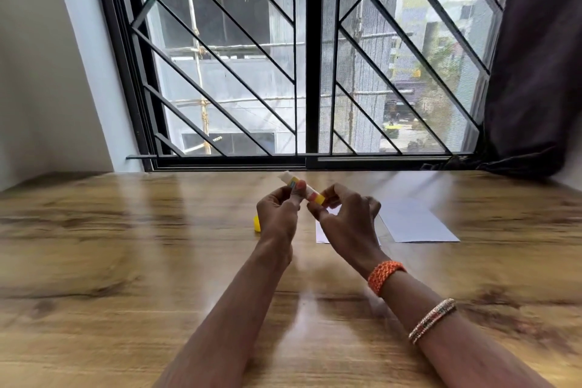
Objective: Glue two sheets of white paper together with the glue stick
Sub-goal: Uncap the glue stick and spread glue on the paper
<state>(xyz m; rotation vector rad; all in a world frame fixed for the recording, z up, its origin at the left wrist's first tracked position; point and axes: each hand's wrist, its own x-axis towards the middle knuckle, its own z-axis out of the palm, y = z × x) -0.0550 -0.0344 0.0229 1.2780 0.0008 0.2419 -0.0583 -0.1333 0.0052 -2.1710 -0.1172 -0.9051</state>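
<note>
We see both hands raised a little above the wooden table point(126, 261), meeting on the glue stick point(300, 187). The left hand point(278, 214) has its fingers curled, and it pinches the middle of the tube between thumb and fingertips point(294, 189). The right hand point(345, 224) is curled as well; its thumb and first fingers close round the yellow end point(318, 198) of the stick, so that end is partly hidden behind them. Neither hand is spread wide: both grips are tight and narrow, just the width of the tube.

The glue stick lies tilted, its long axis running from upper left to lower right. Its pale, whitish end point(285, 177) points up and away toward the window point(310, 57), and the yellow end points down toward the right hand. We cannot tell whether the pale end is bare glue or part of the casing, since it is blurred.

A small yellow cap point(257, 224) sits on the table just left of the left hand, partly hidden by it. One white sheet point(417, 222) lies flat on the table to the right of the hands; another sheet point(322, 233) shows only as a corner beneath the right hand. The right forearm carries an orange braided band point(385, 276) and a thin bangle point(433, 320).
</note>
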